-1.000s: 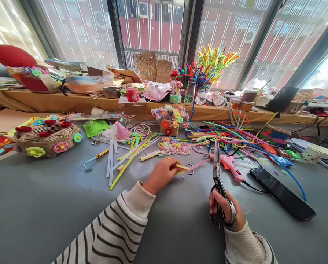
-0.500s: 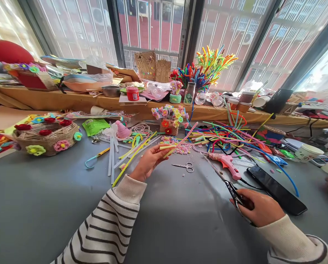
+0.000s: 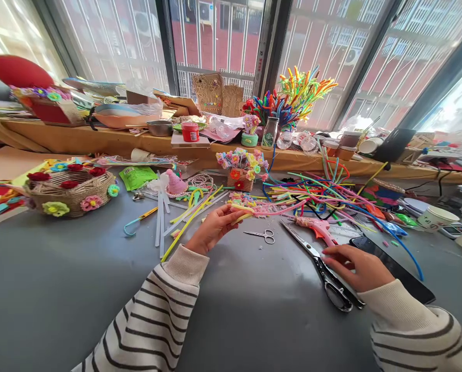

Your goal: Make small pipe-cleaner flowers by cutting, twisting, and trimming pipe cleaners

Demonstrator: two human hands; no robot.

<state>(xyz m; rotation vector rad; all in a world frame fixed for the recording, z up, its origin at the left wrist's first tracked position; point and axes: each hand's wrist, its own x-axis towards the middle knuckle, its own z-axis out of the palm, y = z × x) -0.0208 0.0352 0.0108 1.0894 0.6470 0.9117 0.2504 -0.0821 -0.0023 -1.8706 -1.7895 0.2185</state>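
Between its fingertips my left hand (image 3: 214, 229) pinches short yellow pipe cleaner pieces (image 3: 243, 210), with a long pink pipe cleaner (image 3: 283, 211) trailing off to the right. The large black-handled scissors (image 3: 319, 262) lie on the grey table, blades pointing away and to the left. Just right of them is my right hand (image 3: 360, 266), empty, its thumb and forefinger slightly apart; whether a finger touches the handle I cannot tell. Small silver scissors (image 3: 268, 236) rest between my hands. Beyond the large pair lies a pink glue gun (image 3: 319, 227).
A black phone (image 3: 409, 281) lies under and beyond my right hand. Loose pipe cleaners (image 3: 331, 194) are heaped at the back right. On the left stands a woven basket with flowers (image 3: 74, 194). Clear glue sticks (image 3: 159, 222) and a flower pot (image 3: 240, 178) sit farther back.
My right hand has let go of the large scissors, which now lie on the table. The pink pipe cleaner has dropped from slanting upward to nearly level. A hand at the right edge is gone.
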